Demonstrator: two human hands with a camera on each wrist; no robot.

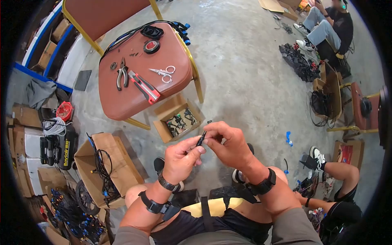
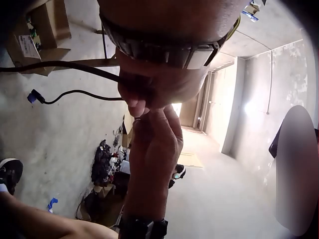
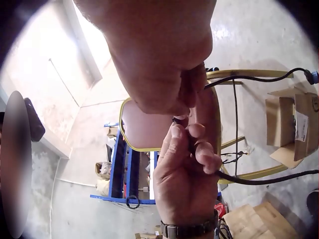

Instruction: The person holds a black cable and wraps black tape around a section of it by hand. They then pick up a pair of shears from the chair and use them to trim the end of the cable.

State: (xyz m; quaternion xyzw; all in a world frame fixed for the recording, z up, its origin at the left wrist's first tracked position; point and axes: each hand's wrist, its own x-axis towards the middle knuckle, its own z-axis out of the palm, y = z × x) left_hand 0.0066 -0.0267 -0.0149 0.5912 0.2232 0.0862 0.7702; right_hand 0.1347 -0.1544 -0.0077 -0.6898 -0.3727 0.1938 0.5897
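In the head view both hands meet above my lap on a small black connector (image 1: 201, 139) at the end of a thin black cable. My left hand (image 1: 195, 150) pinches it from below and my right hand (image 1: 210, 138) pinches its upper end. In the left wrist view the black cable (image 2: 75, 65) runs out leftward from the left hand's fingers (image 2: 137, 102), with the right hand (image 2: 154, 149) beneath; a second lead ends in a blue plug (image 2: 34, 96). The right wrist view has the small black part (image 3: 178, 120) between the two hands, and the cable (image 3: 259, 180) trails right.
A red-seated chair (image 1: 122, 102) ahead carries scissors (image 1: 163, 73), pliers (image 1: 121, 76), a utility knife (image 1: 143, 86), a tape roll (image 1: 151, 46) and coiled cables (image 1: 152, 31). Cardboard boxes (image 1: 178, 119) of cable parts stand on the concrete floor. Other people sit at the right.
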